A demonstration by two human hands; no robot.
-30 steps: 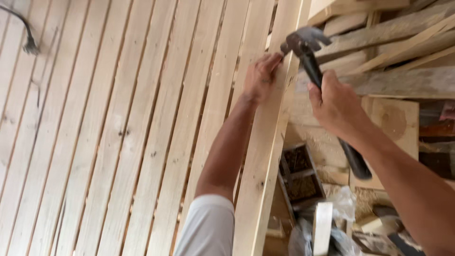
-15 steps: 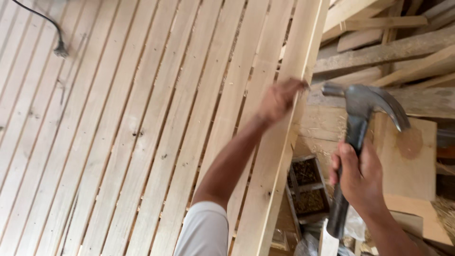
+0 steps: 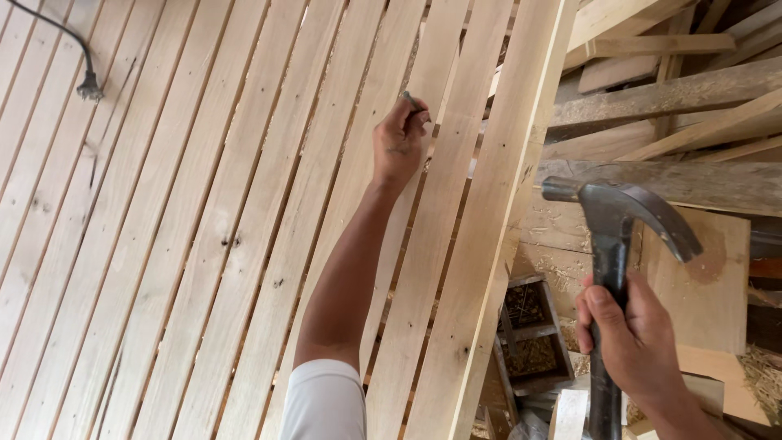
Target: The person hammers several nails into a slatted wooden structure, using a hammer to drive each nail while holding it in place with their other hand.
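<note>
pale wooden slats [image 3: 244,204] lie side by side across most of the view, narrow gaps between them, with a dark cord and plug [image 3: 85,81] resting on them at the upper left. rough offcut boards [image 3: 676,90] are heaped to the right.

half a second ago the left hand was at the outer edge of the rightmost slat; now the left hand [image 3: 399,143] sits further left, over a slat nearer the middle of the panel. its fingers are pinched shut on a small dark nail [image 3: 413,101], though it is too small to be sure whether the tip touches the wood.

the hammer [image 3: 615,244] has dropped slightly and stands upright, off the panel's right edge, over a flat wooden board [image 3: 717,277]. the right hand [image 3: 631,342] is wrapped fully closed round its dark handle, low down.

a small compartmented nail box [image 3: 529,326] sits below the panel's edge.
</note>
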